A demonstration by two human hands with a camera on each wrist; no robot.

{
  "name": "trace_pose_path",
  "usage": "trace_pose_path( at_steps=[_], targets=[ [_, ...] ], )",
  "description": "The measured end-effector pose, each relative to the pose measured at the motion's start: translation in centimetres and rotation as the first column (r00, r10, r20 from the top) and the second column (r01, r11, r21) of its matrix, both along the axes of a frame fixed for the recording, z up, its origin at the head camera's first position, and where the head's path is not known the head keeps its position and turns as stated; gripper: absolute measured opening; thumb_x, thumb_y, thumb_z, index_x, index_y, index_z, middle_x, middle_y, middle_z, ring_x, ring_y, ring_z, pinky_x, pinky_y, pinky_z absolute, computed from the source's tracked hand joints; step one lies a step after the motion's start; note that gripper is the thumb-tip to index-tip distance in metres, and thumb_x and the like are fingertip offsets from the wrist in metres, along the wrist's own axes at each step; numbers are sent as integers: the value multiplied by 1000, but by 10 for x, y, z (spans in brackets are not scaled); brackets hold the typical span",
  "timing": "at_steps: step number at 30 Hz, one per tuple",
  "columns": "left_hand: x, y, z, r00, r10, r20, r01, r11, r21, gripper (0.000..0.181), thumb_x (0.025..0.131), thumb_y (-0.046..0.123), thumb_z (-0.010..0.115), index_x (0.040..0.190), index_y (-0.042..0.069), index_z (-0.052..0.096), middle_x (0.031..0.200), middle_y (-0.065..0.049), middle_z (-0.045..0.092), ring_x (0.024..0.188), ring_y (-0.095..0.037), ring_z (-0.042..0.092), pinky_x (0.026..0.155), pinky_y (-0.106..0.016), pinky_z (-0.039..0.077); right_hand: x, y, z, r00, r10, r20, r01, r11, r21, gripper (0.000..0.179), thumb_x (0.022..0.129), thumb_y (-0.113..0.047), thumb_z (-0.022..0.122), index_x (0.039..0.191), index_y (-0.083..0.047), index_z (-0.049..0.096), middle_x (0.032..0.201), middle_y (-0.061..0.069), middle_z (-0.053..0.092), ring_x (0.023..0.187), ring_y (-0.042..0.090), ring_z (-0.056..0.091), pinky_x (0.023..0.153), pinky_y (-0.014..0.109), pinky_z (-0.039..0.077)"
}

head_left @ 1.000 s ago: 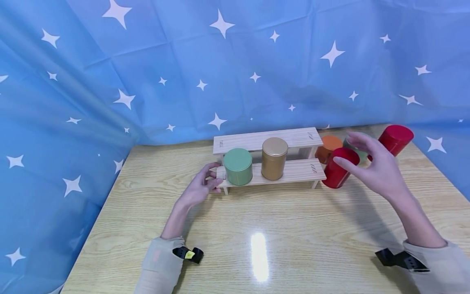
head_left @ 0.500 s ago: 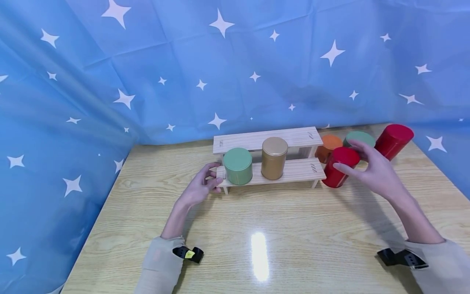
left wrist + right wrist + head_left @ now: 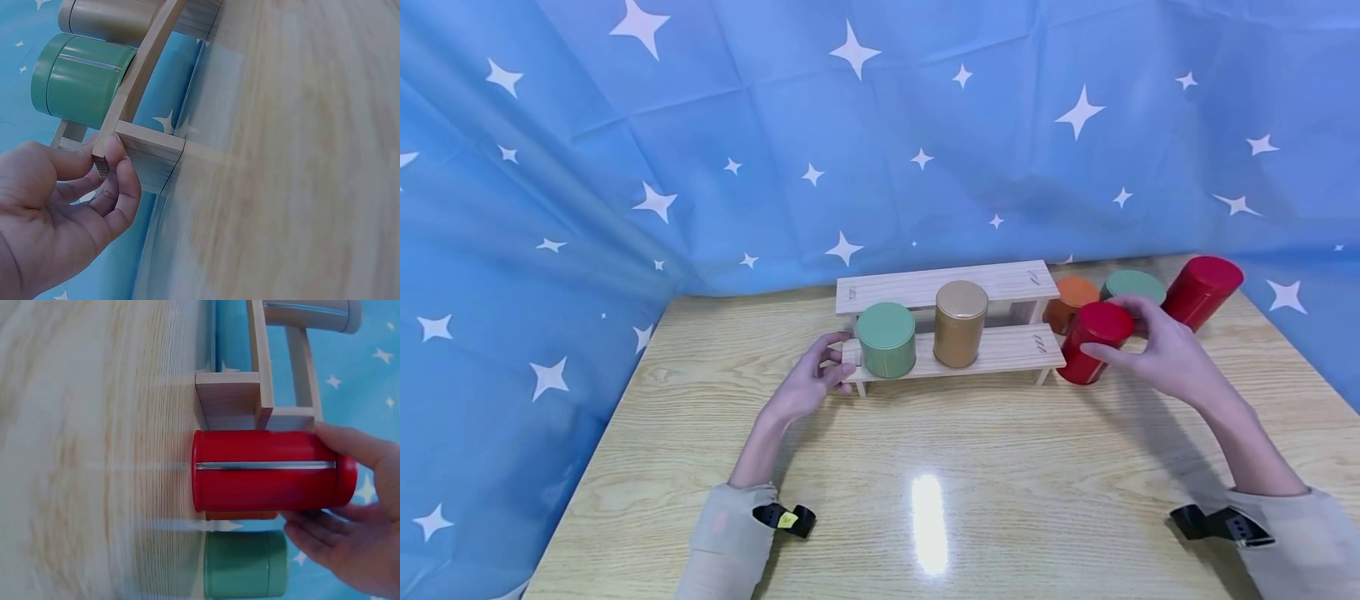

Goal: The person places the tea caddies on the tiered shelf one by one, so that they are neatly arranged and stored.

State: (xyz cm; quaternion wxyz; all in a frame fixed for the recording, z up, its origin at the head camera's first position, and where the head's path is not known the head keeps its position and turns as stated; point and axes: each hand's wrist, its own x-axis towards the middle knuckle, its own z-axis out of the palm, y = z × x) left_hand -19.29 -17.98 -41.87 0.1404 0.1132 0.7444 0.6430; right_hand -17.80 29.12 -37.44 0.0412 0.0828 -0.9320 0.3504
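My left hand pinches the left end of the lower board of a two-tier wooden shelf; the left wrist view shows thumb and fingers on either side of it. On that board stand a short green tin and a taller gold tin. Right of the shelf, my right hand holds a tall red tin near its lid, thumb on one side and fingers on the other. The red tin is upright with its base at the tabletop, close beside the shelf.
Behind the held tin stand an orange tin and a second green tin, both partly hidden. Another red tin is at the far right. A blue star-patterned cloth hangs behind the wooden table.
My right hand has lowered and moved slightly left, closing its thumb and fingers around the red tin. My left hand stays on the shelf end.
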Motion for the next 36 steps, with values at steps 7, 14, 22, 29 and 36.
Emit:
trace_pose_path(
  at_steps=[7,14,22,29,36],
  targets=[
    [-1,0,-1,1000,-2,5,2,1000,1,52,102,-4,52,151,-1,33,109,-14,38,87,-18,53,87,-36,63,0,-1,1,999,-32,-10,32,999,6,76,86,-32,83,141,4,45,120,27,62,105,42,60,72,27,47],
    [-2,0,-3,1000,4,7,-4,1000,-6,52,103,-4,52,151,1,34,110,-14,38,87,-19,54,86,-34,63,2,0,6,994,-64,-88,61,997,-45,71,85,-29,84,141,-3,50,120,21,63,96,5,60,71,14,44],
    [-2,0,-2,1000,2,8,-2,1000,-2,52,102,-4,52,150,0,34,110,-14,38,87,-19,54,86,-34,63,11,-1,18,980,-135,-146,118,985,-123,69,86,-25,83,146,-11,49,117,-6,54,90,-10,53,69,-2,43],
    [-1,0,-1,1000,5,6,-5,1000,-14,51,102,-4,53,150,0,34,111,-14,38,87,-19,54,87,-34,63,17,-5,29,963,-165,-214,131,977,-166,70,84,-19,84,145,-12,51,112,-18,53,87,-4,55,64,2,46],
    [-1,1,-1,1000,5,20,-5,1000,-1,53,102,-3,53,151,0,34,110,-13,36,87,-18,53,88,-35,63,20,-14,37,962,-143,-231,97,975,-201,69,82,-14,85,144,-14,53,115,-15,55,89,-1,56,65,3,47]
  ],
)
